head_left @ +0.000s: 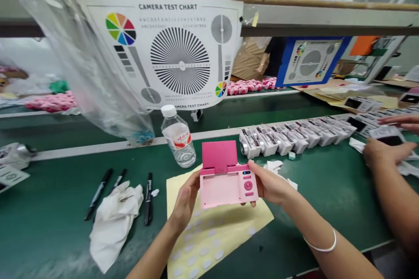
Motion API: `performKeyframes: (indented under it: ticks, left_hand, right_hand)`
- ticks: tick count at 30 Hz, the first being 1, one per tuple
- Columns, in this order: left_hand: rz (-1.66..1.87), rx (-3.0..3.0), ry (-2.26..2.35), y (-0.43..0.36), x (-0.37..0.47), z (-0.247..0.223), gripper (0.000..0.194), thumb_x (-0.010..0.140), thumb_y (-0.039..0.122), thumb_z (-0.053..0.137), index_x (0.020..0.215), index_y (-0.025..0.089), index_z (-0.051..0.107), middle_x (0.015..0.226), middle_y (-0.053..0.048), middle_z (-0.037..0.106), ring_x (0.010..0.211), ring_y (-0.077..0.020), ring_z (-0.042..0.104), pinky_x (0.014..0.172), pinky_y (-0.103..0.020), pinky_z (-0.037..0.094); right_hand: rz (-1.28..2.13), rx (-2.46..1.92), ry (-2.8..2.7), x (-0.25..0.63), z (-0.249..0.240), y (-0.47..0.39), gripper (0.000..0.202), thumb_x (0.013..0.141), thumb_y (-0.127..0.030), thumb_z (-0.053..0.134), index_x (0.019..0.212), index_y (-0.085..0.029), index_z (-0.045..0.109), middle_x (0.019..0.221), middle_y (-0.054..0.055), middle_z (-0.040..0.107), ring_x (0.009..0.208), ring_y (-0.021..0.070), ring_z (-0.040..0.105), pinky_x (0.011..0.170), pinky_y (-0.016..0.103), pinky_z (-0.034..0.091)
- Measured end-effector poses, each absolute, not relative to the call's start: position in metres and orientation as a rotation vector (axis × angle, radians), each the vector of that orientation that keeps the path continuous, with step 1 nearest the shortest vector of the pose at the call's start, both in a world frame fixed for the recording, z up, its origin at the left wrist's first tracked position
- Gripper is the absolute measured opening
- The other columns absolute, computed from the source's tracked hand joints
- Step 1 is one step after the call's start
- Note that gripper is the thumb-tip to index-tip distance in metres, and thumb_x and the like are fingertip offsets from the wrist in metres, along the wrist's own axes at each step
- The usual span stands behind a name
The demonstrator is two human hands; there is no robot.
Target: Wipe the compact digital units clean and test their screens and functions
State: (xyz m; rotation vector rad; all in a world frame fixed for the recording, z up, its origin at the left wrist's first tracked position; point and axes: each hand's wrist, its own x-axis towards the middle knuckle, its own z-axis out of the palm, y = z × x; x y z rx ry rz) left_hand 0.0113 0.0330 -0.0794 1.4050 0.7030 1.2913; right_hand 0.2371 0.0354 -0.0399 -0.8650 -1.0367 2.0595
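Observation:
A pink camera [222, 189] with a darker pink flip-up screen panel [219, 155] is held up in front of me, its back with round buttons facing my eyes. My left hand [185, 202] grips its left side, the fingers partly hidden behind it. On the right side, my right hand [270, 185] holds it with the thumb near the top corner and fingertips showing below. Under the camera lies a yellow sheet [229, 231] bearing small pale round stickers. Straight ahead hangs a printed camera test chart [180, 59].
A water bottle [178, 137] stands behind the sheet. Black markers [148, 200] and a white cloth [114, 222] lie at left. White camera bodies [294, 135] line up at back right. At far right, a co-worker's hands [386, 150] handle a white device.

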Motion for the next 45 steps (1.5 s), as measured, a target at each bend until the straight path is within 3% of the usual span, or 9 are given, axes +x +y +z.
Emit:
performKeyframes:
  ticks: [9,13,16,20,26,31,37,41,45]
  left_hand:
    - [1.126,1.675,0.886,0.029,0.008,-0.083,0.058,0.084,0.059,0.034,0.122,0.018,0.049,0.126,-0.012,0.053,0.115,-0.0334,0.048,0.092,-0.041,0.040]
    - [1.262,1.416,0.799,0.026,0.014,-0.075,0.054,0.084,0.058,0.035,0.126,0.025,0.045,0.127,-0.008,0.052,0.118,-0.0296,0.047,0.098,-0.042,0.037]
    - [1.308,1.184,0.705,0.018,0.016,-0.060,0.062,0.080,0.067,0.028,0.126,0.029,0.043,0.128,-0.005,0.052,0.123,-0.0287,0.042,0.103,-0.045,0.033]
    - [1.230,1.233,0.679,0.007,0.015,-0.045,0.065,0.078,0.068,0.031,0.123,0.025,0.050,0.136,-0.005,0.045,0.130,-0.0298,0.032,0.108,-0.045,0.026]
    - [1.130,1.504,0.738,-0.008,0.011,-0.035,0.081,0.064,0.073,0.052,0.129,0.026,0.043,0.140,-0.007,0.038,0.128,-0.0371,0.034,0.104,-0.052,0.033]
    - [1.196,1.616,0.824,-0.028,0.023,-0.024,0.066,0.069,0.062,0.058,0.128,0.035,0.042,0.140,-0.004,0.038,0.129,-0.0360,0.034,0.098,-0.051,0.043]
    - [1.224,1.786,0.909,-0.030,0.033,-0.037,0.071,0.069,0.057,0.061,0.130,0.031,0.037,0.136,-0.010,0.039,0.126,-0.0345,0.039,0.090,-0.044,0.051]
    - [1.394,2.194,0.932,-0.027,0.033,-0.054,0.077,0.072,0.036,0.068,0.137,0.029,0.027,0.135,-0.010,0.035,0.124,-0.0288,0.040,0.095,-0.040,0.047]
    - [1.405,2.237,0.918,-0.027,0.036,-0.062,0.091,0.068,0.043,0.070,0.140,0.023,0.019,0.136,-0.013,0.032,0.124,-0.0285,0.039,0.096,-0.037,0.046]
  right_hand:
    - [1.944,-0.957,-1.166,0.238,-0.063,0.028,0.060,0.084,-0.062,0.033,0.109,-0.013,0.058,0.062,0.006,0.065,0.048,0.0135,0.063,0.031,0.015,0.041]
    - [1.453,-0.983,-1.650,0.237,-0.057,0.023,0.047,0.087,-0.053,0.039,0.115,-0.018,0.053,0.092,0.009,0.067,0.079,0.0183,0.066,0.062,0.029,0.055]
    - [0.856,-0.884,-2.029,0.234,-0.056,0.017,0.036,0.088,-0.040,0.045,0.119,-0.021,0.051,0.111,0.009,0.062,0.104,0.0213,0.059,0.087,0.036,0.050]
    - [0.464,-0.665,-2.104,0.234,-0.063,0.014,0.042,0.090,-0.038,0.042,0.128,-0.022,0.041,0.117,0.011,0.059,0.114,0.0222,0.053,0.094,0.040,0.046]
    - [0.445,-0.533,-2.026,0.238,-0.065,0.014,0.044,0.091,-0.041,0.038,0.132,-0.026,0.035,0.111,0.012,0.061,0.108,0.0256,0.057,0.087,0.048,0.049]
    - [0.455,-0.573,-1.958,0.238,-0.062,0.012,0.041,0.091,-0.044,0.035,0.128,-0.028,0.038,0.106,0.012,0.061,0.103,0.0257,0.059,0.082,0.048,0.051]
    - [0.668,-0.725,-1.776,0.235,-0.068,0.010,0.036,0.089,-0.050,0.036,0.115,-0.028,0.048,0.103,0.007,0.062,0.098,0.0208,0.060,0.086,0.038,0.049]
    - [0.898,-0.948,-1.639,0.230,-0.067,0.014,0.042,0.088,-0.056,0.032,0.099,-0.023,0.056,0.091,0.005,0.064,0.082,0.0186,0.063,0.072,0.031,0.051]
    - [1.128,-1.071,-1.522,0.226,-0.062,0.019,0.047,0.088,-0.056,0.033,0.087,-0.019,0.061,0.077,0.003,0.064,0.067,0.0141,0.061,0.058,0.024,0.048]
